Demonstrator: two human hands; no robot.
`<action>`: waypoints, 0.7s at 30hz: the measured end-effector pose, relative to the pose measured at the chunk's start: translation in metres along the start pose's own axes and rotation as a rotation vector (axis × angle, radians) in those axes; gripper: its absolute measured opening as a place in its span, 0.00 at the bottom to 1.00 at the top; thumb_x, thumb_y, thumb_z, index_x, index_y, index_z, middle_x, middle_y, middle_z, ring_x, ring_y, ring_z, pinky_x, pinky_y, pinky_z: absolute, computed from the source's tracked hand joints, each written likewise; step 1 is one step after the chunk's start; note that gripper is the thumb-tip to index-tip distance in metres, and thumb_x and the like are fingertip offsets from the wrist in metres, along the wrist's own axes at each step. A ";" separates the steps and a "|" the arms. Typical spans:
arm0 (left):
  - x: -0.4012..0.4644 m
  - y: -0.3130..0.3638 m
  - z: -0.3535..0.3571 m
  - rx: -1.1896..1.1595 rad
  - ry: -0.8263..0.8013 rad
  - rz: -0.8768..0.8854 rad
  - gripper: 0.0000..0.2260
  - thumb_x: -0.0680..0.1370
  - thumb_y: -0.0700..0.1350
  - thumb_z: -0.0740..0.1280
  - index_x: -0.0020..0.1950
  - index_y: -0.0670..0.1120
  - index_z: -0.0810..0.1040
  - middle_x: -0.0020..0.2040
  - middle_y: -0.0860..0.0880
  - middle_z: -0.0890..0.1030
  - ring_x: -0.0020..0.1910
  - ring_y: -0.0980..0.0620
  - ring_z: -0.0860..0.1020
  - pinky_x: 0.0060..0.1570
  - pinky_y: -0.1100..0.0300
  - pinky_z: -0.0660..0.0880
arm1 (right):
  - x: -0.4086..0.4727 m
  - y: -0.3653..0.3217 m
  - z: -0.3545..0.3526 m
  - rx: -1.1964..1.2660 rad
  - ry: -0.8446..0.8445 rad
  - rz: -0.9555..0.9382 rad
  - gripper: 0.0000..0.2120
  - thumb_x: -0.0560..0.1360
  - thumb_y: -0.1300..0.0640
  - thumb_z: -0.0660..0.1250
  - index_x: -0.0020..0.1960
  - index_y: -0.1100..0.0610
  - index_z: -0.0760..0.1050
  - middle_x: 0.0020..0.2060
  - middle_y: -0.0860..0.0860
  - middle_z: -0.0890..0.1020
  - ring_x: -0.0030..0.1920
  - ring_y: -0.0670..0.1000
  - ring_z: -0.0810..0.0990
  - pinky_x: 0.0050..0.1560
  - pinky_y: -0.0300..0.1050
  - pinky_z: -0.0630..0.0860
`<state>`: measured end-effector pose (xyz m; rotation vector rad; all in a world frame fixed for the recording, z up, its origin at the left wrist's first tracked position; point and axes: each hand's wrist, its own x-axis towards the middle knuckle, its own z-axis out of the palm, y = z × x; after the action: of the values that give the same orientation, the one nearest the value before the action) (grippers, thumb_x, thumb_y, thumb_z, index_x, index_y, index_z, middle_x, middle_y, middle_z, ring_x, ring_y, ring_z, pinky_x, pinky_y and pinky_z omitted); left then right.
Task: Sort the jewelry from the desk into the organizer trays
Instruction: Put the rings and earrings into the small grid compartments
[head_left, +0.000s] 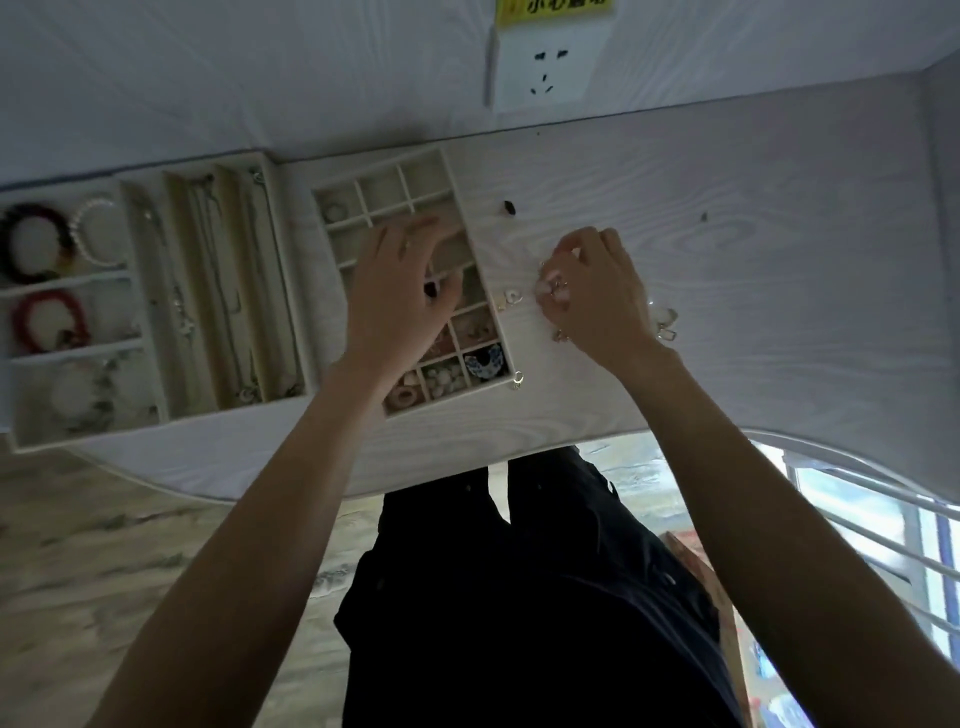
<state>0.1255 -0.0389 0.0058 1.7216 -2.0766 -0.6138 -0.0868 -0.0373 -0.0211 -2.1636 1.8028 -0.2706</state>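
A small-compartment organizer tray (470, 208) lies mid-desk, with earrings and beads in its near cells. My left hand (400, 291) hovers over its middle cells, fingers spread, a small dark piece (431, 289) at its thumb; whether it is pinched is unclear. My right hand (597, 296) is to the right of the tray on the desk, its fingers curled round several small pale jewelry pieces (555, 288). More loose pieces (665, 322) lie beside that hand. A small earring (511, 297) lies between the hand and the tray.
A larger tray (150, 415) at the left holds bracelets (31, 241) and long necklaces (208, 291). A dark stud (509, 209) and a ring (517, 380) lie on the white wood-grain desk (753, 260). A wall socket (550, 67) is behind. The desk's front edge is near my legs.
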 end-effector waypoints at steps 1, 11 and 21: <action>-0.001 -0.006 -0.005 -0.015 0.026 -0.041 0.16 0.78 0.47 0.63 0.64 0.43 0.75 0.62 0.45 0.75 0.63 0.45 0.71 0.64 0.53 0.66 | 0.002 -0.002 -0.002 0.042 -0.010 0.011 0.06 0.68 0.60 0.72 0.43 0.60 0.79 0.49 0.57 0.77 0.51 0.59 0.73 0.46 0.51 0.75; -0.008 -0.057 -0.037 0.222 0.081 -0.347 0.19 0.79 0.44 0.63 0.68 0.42 0.69 0.64 0.42 0.73 0.63 0.42 0.70 0.59 0.50 0.68 | 0.097 -0.109 -0.002 0.256 -0.144 -0.161 0.08 0.74 0.56 0.65 0.52 0.53 0.78 0.46 0.50 0.83 0.45 0.51 0.81 0.48 0.44 0.76; -0.002 -0.077 -0.035 0.245 0.151 -0.247 0.15 0.77 0.47 0.63 0.63 0.44 0.75 0.60 0.44 0.77 0.60 0.42 0.72 0.60 0.52 0.67 | 0.145 -0.140 0.027 0.000 -0.268 -0.417 0.11 0.75 0.62 0.59 0.53 0.59 0.77 0.49 0.58 0.81 0.49 0.58 0.78 0.48 0.49 0.74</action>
<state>0.2080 -0.0521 -0.0078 2.1119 -1.9153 -0.2934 0.0787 -0.1542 -0.0041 -2.4253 1.2029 -0.0650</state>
